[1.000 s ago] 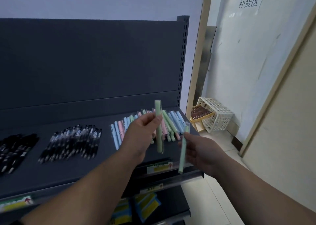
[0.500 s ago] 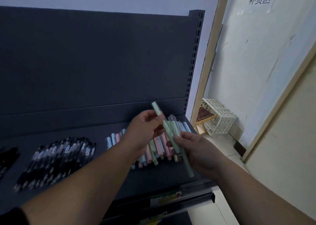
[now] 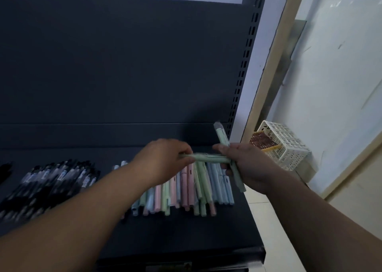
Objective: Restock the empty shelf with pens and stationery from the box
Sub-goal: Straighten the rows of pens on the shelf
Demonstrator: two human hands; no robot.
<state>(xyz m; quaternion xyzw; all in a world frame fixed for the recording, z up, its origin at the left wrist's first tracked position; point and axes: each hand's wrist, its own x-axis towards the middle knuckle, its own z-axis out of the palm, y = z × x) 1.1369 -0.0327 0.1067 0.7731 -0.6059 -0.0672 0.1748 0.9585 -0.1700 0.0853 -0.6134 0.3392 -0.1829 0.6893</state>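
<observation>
Shelf [image 3: 186,230]: pastel row [image 3: 187,189] lies directly under your hands, pens pointing front-to-back.
Left hand [image 3: 163,162]: pinches crosswise pen [image 3: 206,158], nearer the row.
Right hand [image 3: 248,166]: grips tilted pen [image 3: 222,139].

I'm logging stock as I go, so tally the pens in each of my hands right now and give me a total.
Left hand, level green pen: 1
Right hand, tilted green pen: 1
Total held: 2
The pastel pens lying on the shelf are too blurred to count.

Matt dark metal shelf [image 3: 186,230]; white plastic basket [image 3: 289,143].
</observation>
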